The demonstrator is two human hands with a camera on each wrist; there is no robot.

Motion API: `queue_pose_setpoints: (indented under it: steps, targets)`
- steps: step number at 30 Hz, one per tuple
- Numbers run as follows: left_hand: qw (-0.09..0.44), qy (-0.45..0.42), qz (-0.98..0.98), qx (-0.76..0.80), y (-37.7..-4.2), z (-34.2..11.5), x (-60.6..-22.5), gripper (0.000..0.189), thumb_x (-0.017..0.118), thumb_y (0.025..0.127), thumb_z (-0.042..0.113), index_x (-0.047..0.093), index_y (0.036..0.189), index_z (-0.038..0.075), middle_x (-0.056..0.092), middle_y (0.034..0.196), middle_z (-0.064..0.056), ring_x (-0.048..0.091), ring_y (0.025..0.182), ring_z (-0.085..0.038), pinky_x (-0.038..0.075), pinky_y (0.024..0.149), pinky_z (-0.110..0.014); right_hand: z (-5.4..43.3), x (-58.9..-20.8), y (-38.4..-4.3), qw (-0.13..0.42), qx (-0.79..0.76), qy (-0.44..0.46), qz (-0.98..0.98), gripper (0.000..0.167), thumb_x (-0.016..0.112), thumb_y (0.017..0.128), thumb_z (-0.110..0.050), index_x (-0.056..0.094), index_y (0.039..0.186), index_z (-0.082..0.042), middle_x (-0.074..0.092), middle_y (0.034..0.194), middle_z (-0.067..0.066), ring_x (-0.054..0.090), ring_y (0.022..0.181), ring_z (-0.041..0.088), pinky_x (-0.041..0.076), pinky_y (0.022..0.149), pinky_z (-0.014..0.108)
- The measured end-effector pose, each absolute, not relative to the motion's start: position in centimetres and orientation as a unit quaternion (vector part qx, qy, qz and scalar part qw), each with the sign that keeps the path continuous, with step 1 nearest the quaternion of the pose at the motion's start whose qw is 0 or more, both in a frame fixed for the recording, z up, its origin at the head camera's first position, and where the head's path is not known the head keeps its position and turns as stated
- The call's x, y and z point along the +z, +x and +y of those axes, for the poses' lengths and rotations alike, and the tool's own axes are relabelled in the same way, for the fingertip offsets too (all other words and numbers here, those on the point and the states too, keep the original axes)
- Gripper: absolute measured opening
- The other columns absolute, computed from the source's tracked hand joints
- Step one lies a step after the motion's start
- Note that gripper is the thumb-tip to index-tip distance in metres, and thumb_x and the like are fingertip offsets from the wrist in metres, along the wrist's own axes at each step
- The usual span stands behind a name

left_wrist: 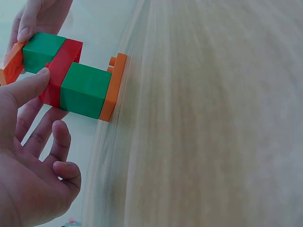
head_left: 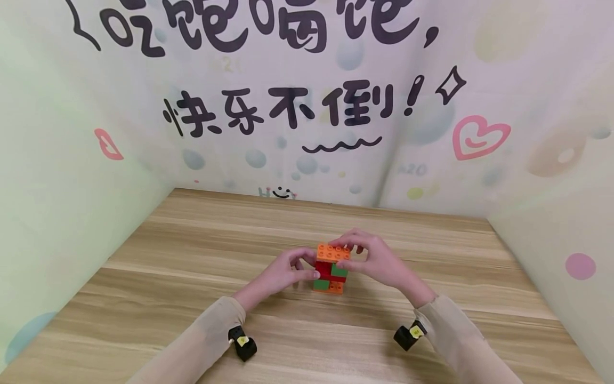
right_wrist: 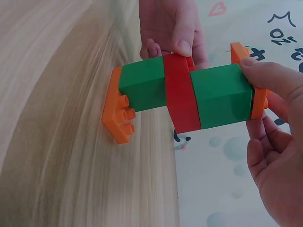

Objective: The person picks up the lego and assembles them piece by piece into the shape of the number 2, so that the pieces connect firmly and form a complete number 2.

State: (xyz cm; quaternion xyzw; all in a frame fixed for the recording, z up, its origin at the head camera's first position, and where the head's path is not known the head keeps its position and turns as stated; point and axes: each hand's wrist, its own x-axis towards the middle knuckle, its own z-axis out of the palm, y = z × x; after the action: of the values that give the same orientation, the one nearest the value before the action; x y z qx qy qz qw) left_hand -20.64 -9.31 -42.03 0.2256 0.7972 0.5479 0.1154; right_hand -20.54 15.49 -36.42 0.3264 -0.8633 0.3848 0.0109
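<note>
A tower of toy building blocks stands upright on the table between both hands. At its foot is an orange studded plate (left_wrist: pixel 113 92), with a green block (left_wrist: pixel 86 89) on one end. Above that lies a red brick (right_wrist: pixel 182 97), then a second green block (right_wrist: pixel 222 97), offset to the other side. Another orange plate (head_left: pixel 333 253), studs up, tops the tower. My left hand (head_left: pixel 282 273) pinches the red brick from the left between thumb and fingers. From the right, my right hand (head_left: pixel 376 260) grips the top orange plate, thumb on its near edge, fingers behind.
The wood-grain table (head_left: pixel 201 229) extends around the tower. A white printed backdrop (head_left: pixel 268 154) rises behind it, with side walls at left and right. Black wrist cameras (head_left: pixel 243 344) hang at both sleeves.
</note>
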Motion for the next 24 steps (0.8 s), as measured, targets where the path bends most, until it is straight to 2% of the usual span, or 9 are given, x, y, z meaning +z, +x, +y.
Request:
queue_pose_setpoints:
  steps: [5, 12, 18, 24]
  targets:
    - [0.116, 0.227, 0.797, 0.548, -20.7, -9.4, -42.0, 0.033, 0.074, 0.088, 0.019, 0.066, 0.118, 0.01, 0.066, 0.113, -0.013, 0.053, 0.07, -0.013, 0.051, 0.053, -0.033, 15.7, -36.5, -20.4, 0.012, 0.388, 0.331, -0.86, 0.038, 0.079, 0.084, -0.02, 0.07, 0.12, -0.027, 0.066, 0.11, -0.009, 0.056, 0.093, 0.01, 0.047, 0.08, 0.03]
    - [0.118, 0.22, 0.8, 0.545, -20.7, -9.3, -41.9, 0.032, 0.075, 0.087, 0.018, 0.067, 0.118, 0.011, 0.066, 0.113, -0.012, 0.052, 0.07, -0.013, 0.05, 0.053, -0.033, 16.2, -36.3, -20.4, 0.01, 0.382, 0.35, -0.855, 0.03, 0.067, 0.094, -0.02, 0.068, 0.124, -0.026, 0.066, 0.114, -0.008, 0.057, 0.097, 0.009, 0.047, 0.082, 0.028]
    - [0.117, 0.218, 0.801, 0.545, -20.6, -9.3, -41.9, 0.031, 0.074, 0.087, 0.017, 0.067, 0.117, 0.011, 0.066, 0.113, -0.011, 0.052, 0.07, -0.014, 0.05, 0.053, -0.032, 16.5, -36.1, -20.5, 0.002, 0.374, 0.356, -0.856, 0.036, 0.066, 0.092, -0.014, 0.067, 0.126, -0.027, 0.065, 0.114, -0.009, 0.056, 0.1, 0.009, 0.046, 0.084, 0.029]
    - [0.119, 0.222, 0.798, 0.548, -20.6, -9.2, -41.9, 0.034, 0.075, 0.087, 0.017, 0.066, 0.118, 0.01, 0.066, 0.113, -0.013, 0.052, 0.07, -0.014, 0.049, 0.053, -0.031, 16.7, -35.9, -20.5, -0.001, 0.363, 0.356, -0.861, 0.036, 0.069, 0.091, -0.015, 0.067, 0.125, -0.027, 0.065, 0.114, -0.01, 0.057, 0.099, 0.01, 0.047, 0.084, 0.029]
